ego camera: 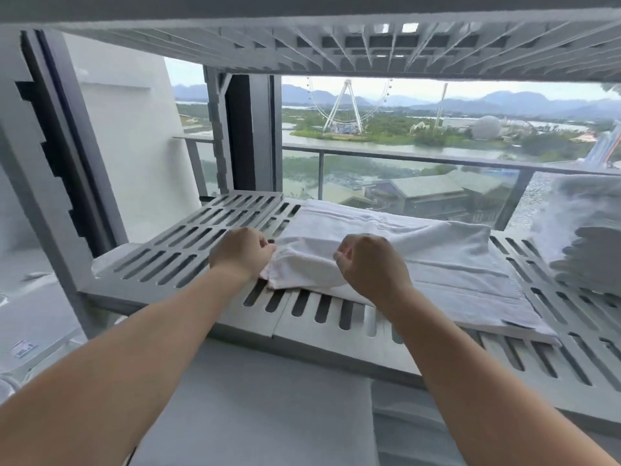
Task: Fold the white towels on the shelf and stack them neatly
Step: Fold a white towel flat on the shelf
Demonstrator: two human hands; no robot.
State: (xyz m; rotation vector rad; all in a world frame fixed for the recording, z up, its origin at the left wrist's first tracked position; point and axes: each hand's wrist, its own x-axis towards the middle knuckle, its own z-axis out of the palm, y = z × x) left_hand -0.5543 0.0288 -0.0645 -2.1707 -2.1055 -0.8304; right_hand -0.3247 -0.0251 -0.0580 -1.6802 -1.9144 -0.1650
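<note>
Slatted shelf (pixel 188 250): left hand (pixel 240 252) and right hand (pixel 369 264) pinch the towel (pixel 437 257), fold looks half done; stack (pixel 584 237) sits right.

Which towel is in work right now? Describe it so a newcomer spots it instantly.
Start at the grey slotted shelf before the balcony window. In its middle lies a white towel, its left edge pinched by the left hand and right hand. Unlike the tall stack of folded towels at the shelf's right end, it lies low and spread out.
</note>
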